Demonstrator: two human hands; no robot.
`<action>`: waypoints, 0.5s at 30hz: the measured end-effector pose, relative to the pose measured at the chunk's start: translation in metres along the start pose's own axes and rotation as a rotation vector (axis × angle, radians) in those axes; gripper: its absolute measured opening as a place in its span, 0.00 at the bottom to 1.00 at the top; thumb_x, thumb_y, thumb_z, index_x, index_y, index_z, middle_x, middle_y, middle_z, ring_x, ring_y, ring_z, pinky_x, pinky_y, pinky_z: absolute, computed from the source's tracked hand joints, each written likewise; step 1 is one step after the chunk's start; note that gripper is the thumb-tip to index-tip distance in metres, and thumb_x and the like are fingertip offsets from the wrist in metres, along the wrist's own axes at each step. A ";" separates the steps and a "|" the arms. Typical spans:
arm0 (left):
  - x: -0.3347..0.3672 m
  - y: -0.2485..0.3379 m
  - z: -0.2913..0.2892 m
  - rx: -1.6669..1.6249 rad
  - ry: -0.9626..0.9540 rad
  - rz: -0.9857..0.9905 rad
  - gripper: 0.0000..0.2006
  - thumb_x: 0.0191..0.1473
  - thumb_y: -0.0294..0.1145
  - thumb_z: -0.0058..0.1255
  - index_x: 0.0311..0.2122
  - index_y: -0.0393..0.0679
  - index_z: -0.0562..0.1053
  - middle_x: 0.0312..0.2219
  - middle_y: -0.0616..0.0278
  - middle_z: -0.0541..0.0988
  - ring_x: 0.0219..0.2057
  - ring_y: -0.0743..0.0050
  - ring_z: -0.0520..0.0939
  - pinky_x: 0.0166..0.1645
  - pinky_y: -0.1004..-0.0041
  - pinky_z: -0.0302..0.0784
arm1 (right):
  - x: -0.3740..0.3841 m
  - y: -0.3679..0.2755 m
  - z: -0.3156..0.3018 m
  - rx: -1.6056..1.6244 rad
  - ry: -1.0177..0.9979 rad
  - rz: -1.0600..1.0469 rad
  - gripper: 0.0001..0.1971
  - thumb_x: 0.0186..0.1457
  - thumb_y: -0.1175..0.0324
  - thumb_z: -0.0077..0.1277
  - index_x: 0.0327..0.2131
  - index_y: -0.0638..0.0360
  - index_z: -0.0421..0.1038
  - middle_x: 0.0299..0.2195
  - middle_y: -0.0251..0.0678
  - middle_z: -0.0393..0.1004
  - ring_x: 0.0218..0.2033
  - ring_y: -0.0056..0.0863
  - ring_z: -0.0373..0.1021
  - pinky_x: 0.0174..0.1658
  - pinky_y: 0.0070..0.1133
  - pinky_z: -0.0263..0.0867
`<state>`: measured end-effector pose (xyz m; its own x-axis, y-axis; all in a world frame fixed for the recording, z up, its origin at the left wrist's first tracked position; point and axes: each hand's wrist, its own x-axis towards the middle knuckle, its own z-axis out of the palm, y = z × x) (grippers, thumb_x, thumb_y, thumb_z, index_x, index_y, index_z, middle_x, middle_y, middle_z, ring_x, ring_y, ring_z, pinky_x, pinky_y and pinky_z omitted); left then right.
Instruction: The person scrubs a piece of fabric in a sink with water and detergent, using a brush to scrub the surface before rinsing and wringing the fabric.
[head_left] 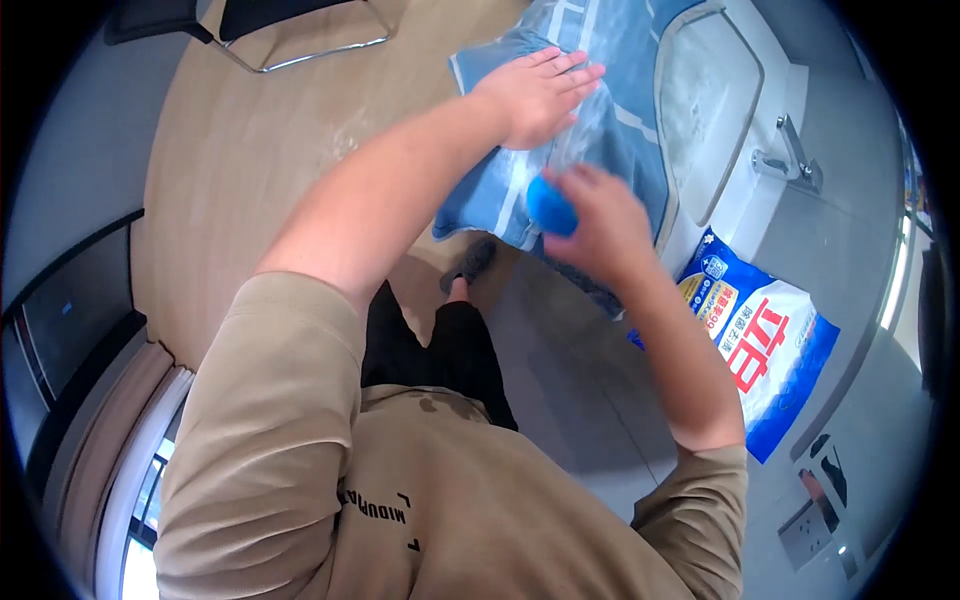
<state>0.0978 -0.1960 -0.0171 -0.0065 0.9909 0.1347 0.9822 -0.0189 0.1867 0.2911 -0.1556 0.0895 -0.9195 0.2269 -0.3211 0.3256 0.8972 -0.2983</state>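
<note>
A wet blue cloth with white stripes (pixel 630 165) lies spread across the edge of a white basin (pixel 738 178), with soapy streaks on it. My left hand (pixel 540 97) is pressed flat on the cloth, fingers stretched out. Closer to me, my right hand (pixel 608 228) grips a rounded blue scrubbing brush (pixel 549 206) over the near part of the cloth. Motion blurs this hand, and the brush's underside is hidden. Part of the basin's inside shows whitish, sudsy water beyond the cloth.
A blue and white detergent bag (pixel 765 345) lies right of my right forearm, near the basin. A metal fitting (pixel 795 160) is fixed at the basin's right side. Far left stands a chair with metal legs (pixel 320 57). My foot in a dark slipper (pixel 478 262) shows below the cloth.
</note>
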 end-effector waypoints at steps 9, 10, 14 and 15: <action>0.003 -0.002 0.002 -0.014 0.010 -0.015 0.27 0.64 0.42 0.39 0.66 0.45 0.59 0.69 0.68 0.53 0.70 0.69 0.51 0.72 0.64 0.45 | -0.031 -0.017 0.007 0.100 -0.150 0.059 0.34 0.35 0.64 0.67 0.52 0.42 0.71 0.49 0.41 0.72 0.46 0.45 0.72 0.48 0.35 0.71; 0.003 -0.002 0.002 -0.011 0.023 -0.021 0.27 0.64 0.42 0.40 0.66 0.45 0.59 0.69 0.68 0.54 0.70 0.69 0.52 0.72 0.64 0.46 | -0.020 -0.009 0.004 0.082 -0.057 0.066 0.34 0.35 0.64 0.66 0.52 0.43 0.72 0.48 0.41 0.72 0.46 0.45 0.72 0.48 0.35 0.71; 0.005 0.002 0.005 0.004 0.033 -0.015 0.27 0.65 0.43 0.38 0.66 0.47 0.59 0.69 0.70 0.54 0.70 0.71 0.51 0.73 0.64 0.44 | 0.008 0.016 0.002 0.013 0.095 0.125 0.35 0.35 0.64 0.66 0.53 0.45 0.71 0.48 0.42 0.72 0.46 0.46 0.71 0.47 0.36 0.71; 0.005 0.002 0.000 -0.017 0.015 -0.025 0.27 0.65 0.43 0.38 0.66 0.47 0.59 0.69 0.70 0.54 0.70 0.70 0.51 0.73 0.64 0.44 | -0.006 0.012 0.012 -0.026 0.081 0.082 0.36 0.34 0.64 0.66 0.53 0.45 0.70 0.48 0.42 0.72 0.45 0.46 0.71 0.47 0.36 0.71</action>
<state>0.0997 -0.1911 -0.0165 -0.0338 0.9889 0.1446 0.9783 0.0032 0.2071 0.3032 -0.1511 0.0777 -0.9052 0.3289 -0.2690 0.3955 0.8837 -0.2503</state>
